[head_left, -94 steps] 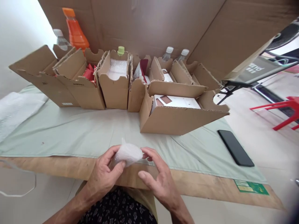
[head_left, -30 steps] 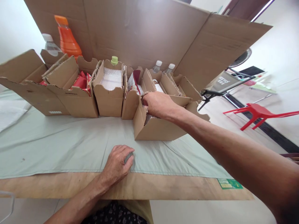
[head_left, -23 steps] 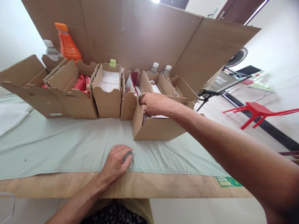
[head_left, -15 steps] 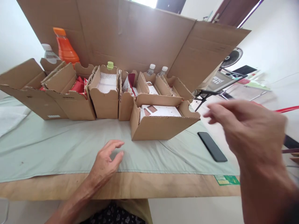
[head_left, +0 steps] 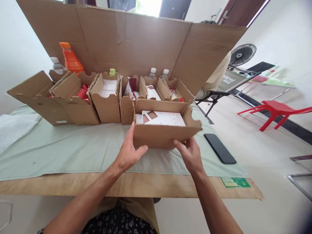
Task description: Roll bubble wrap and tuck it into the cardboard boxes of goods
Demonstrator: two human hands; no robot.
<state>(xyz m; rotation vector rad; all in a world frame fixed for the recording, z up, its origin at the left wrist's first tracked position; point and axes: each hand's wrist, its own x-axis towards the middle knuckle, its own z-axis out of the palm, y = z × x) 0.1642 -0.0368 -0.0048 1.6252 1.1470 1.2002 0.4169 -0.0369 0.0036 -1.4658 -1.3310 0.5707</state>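
Observation:
An open-topped cardboard box (head_left: 161,136) stands in front of the row, near the middle of the cloth. Inside it lies a white box with brown squares (head_left: 168,119). My left hand (head_left: 128,151) holds the box's left end, fingers along the side and thumb at the lower front. On the right end my right hand (head_left: 191,155) has its thumb on the front face; its fingers go around the side and are partly hidden.
Behind stands a row of cardboard boxes (head_left: 107,109) with red packets and bubble wrap. Bottles, one orange (head_left: 71,61), rise behind them against a cardboard panel (head_left: 146,42). A black phone (head_left: 219,149) lies right; a red stool (head_left: 275,109) stands on the floor.
My right hand has come down from the upper right onto the box's right end. My left hand has moved up and right to its left end. The view has shifted slightly.

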